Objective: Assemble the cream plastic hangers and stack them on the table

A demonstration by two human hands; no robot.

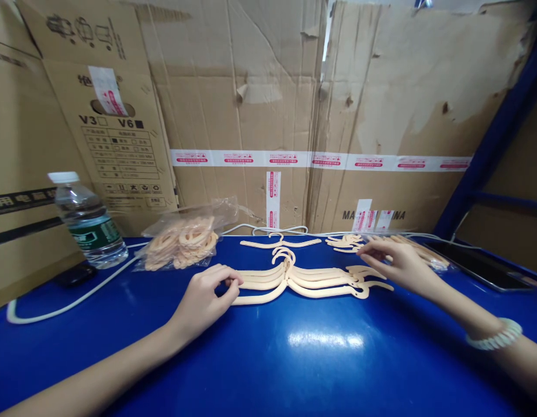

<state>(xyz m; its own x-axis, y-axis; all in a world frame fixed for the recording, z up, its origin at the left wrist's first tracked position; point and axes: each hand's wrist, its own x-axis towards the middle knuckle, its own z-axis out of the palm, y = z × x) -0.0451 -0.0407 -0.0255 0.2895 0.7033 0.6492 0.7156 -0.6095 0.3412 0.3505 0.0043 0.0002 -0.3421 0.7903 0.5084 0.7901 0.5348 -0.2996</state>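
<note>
A stack of several cream plastic hangers (303,281) lies on the blue table (268,359) in front of me. My left hand (205,298) rests at the stack's left end, its fingertips pinched on the hanger arms there. My right hand (401,263) lies at the right end with fingers stretched out flat, touching the hanger tips. One more hanger (279,242) lies alone just behind the stack. A small pile of cream hanger parts (346,242) sits behind my right hand.
A clear bag of cream rings (183,240) lies at the back left, beside a water bottle (88,220). A white cable (72,298) and a dark phone (72,275) are on the left. A dark tablet (477,263) lies right. Cardboard walls (251,116) close the back.
</note>
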